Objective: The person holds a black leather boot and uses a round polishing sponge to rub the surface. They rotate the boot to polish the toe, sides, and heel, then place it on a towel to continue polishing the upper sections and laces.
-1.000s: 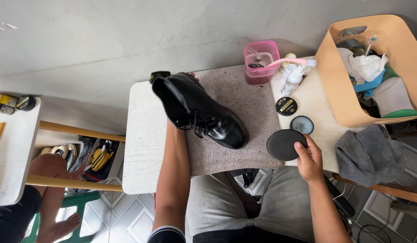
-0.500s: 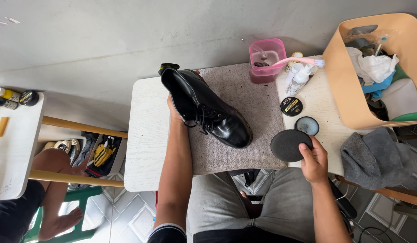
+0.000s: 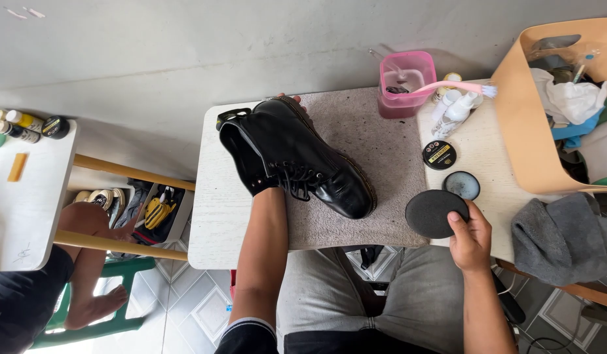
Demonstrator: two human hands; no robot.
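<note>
**A:** Where is the boot?

**B:** The black boot [image 3: 297, 164] lies at frame centre on a grey mat [image 3: 375, 157]. The left hand [image 3: 287, 105] is inside it, fingers hidden, so I cannot tell their grip.

**A:** And the other hand?

**B:** At lower right, the right hand [image 3: 470, 239] grasps a round black sponge [image 3: 434, 213] beside an open polish tin [image 3: 462, 185]. The leather already shines; polishing looks well along.

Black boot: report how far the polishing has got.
Done: the polish tin lies open, its lid beside it, and the black boot already shines at the toe. In hand: the left hand is inside the boot, the right hand holds a round dark applicator pad off the leather. How much is left cannot be told.
</note>
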